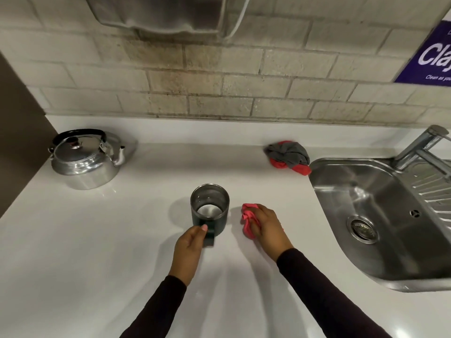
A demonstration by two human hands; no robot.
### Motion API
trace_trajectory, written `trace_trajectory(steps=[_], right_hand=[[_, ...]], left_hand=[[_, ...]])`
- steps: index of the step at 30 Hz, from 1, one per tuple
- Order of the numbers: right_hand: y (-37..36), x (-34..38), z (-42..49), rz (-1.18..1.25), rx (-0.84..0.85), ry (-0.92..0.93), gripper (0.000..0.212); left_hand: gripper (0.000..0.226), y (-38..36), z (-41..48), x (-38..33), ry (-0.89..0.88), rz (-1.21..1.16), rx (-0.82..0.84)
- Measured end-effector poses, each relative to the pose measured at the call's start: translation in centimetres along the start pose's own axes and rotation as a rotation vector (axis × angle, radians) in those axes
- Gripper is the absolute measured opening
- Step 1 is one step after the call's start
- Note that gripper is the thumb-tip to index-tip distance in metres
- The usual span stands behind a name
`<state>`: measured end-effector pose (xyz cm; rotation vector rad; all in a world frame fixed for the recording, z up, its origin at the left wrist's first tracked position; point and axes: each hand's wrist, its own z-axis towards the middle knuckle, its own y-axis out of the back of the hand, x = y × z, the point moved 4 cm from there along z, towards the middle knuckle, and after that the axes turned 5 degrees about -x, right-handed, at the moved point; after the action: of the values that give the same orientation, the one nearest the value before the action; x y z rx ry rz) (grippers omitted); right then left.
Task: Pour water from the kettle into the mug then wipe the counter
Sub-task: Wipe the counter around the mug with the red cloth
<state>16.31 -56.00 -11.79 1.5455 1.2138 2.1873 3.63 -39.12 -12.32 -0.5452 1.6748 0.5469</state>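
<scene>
From the head camera, the mug (210,206) stands upright on the white counter (97,252), its mouth up and its handle pointing back toward the person; a little clear liquid shines at its steel bottom. The left hand (189,250) pinches that handle. The right hand (267,226) presses a crumpled pink cloth (247,219) flat on the counter just right of the mug. The kettle (85,159) sits far left, lid on, spout pointing right. The sink (380,215) basin holds nothing.

Shiny metal kettle (84,159); glossy white counter (97,252); pink cloth (249,219).
</scene>
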Motion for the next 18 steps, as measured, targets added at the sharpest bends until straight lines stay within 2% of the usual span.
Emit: trace_trajectory(steps=[2,4,12,18], right_hand=[[0.3,0.0,0.2,-0.008,0.005,0.003,0.034],[0.7,0.2,0.3,-0.019,0.010,0.019,0.034],[6.2,-2.1,2.9,-0.115,-0.047,0.031,0.035],[13.3,-5.2,9.4,-0.305,-0.126,0.021,0.034]], left_hand=[[0.032,1.5,-0.5,-0.3,-0.041,0.010,-0.139],[0.035,2.4,-1.2,-0.6,-0.046,0.024,-0.167],[0.037,-2.4,-5.1,-1.2,-0.022,0.022,0.115],[0.040,-9.0,-4.9,-3.0,-0.048,0.046,0.191]])
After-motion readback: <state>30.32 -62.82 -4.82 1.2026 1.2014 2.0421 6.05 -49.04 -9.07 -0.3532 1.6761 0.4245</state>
